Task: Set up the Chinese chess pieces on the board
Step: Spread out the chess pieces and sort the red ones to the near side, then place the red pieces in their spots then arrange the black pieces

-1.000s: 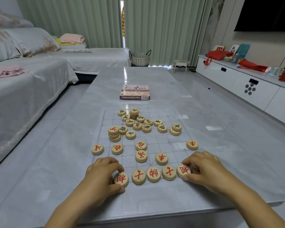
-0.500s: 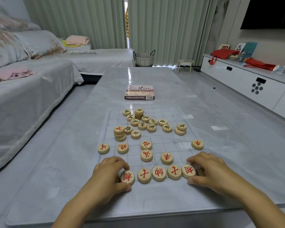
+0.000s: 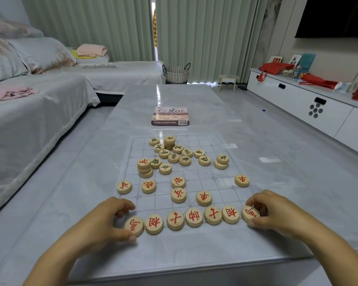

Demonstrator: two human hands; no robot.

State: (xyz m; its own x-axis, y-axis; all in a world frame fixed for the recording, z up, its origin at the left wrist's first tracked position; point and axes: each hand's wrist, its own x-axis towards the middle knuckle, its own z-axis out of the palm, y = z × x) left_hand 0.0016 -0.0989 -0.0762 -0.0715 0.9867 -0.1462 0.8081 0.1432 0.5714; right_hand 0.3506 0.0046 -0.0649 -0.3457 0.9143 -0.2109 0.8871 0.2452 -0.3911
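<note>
Your near row of red pieces (image 3: pixel 193 218) runs left to right along the board's (image 3: pixel 194 174) closest line, seven discs almost touching, and your hands bracket its two ends. The left hand (image 3: pixel 103 220) curls loosely around the leftmost disc (image 3: pixel 134 225), thumb at its near edge and fingertips just behind it, more steadying than gripping. The right hand (image 3: pixel 273 211) does the same at the far end, fingers cupped over the rightmost disc (image 3: pixel 250 213), thumb low in front; whether another piece hides under that palm cannot be told. The row lacks its corner chariots, I judge: one chariot (image 3: pixel 203 198) sits just behind the row, nearer your right hand, and another (image 3: pixel 241 180) lies farther back toward the right edge. Loose red pieces are scattered mid-board, a short red-topped stack (image 3: pixel 144 167) stands left, and the green pieces (image 3: pixel 174 154) cluster at the far side, before the box (image 3: pixel 170 116).
</note>
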